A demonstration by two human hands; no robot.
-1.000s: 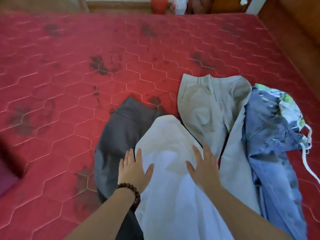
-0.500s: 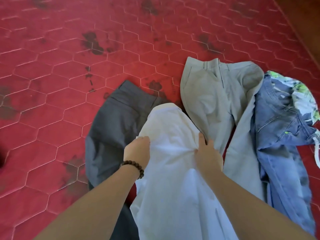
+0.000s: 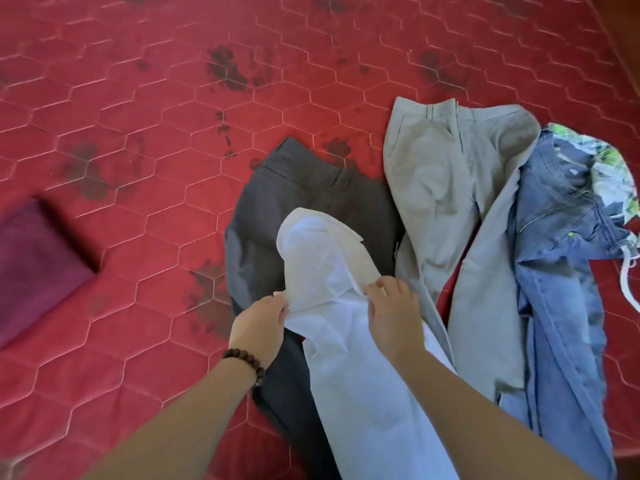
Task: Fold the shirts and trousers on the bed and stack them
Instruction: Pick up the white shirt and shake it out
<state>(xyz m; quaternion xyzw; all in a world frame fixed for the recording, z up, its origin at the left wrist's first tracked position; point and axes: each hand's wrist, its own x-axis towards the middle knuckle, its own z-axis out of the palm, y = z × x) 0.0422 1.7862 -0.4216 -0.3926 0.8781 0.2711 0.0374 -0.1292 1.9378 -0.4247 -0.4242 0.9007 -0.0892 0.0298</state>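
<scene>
White trousers (image 3: 346, 341) lie along the bed towards me, partly over dark grey trousers (image 3: 277, 209). My left hand (image 3: 259, 323), with a bead bracelet at the wrist, pinches the white fabric at its left edge. On the right edge my right hand (image 3: 394, 313) grips the same fabric, and the top part (image 3: 322, 244) is lifted and folded over. Beige trousers (image 3: 443, 188) lie to the right, then blue jeans (image 3: 561, 258). A maroon folded garment (image 3: 38, 261) sits far left.
A green and white patterned garment (image 3: 616, 168) with a white cord pokes out beyond the jeans at the right edge. The red quilted mattress (image 3: 173, 116) with dark stains stretches away on the left and far side. A brown wooden surface (image 3: 623, 36) borders it top right.
Both hands went from lying flat on the white trousers to gripping their edges, and the top end has been lifted and drawn back towards me. The view shifted, showing the maroon garment.
</scene>
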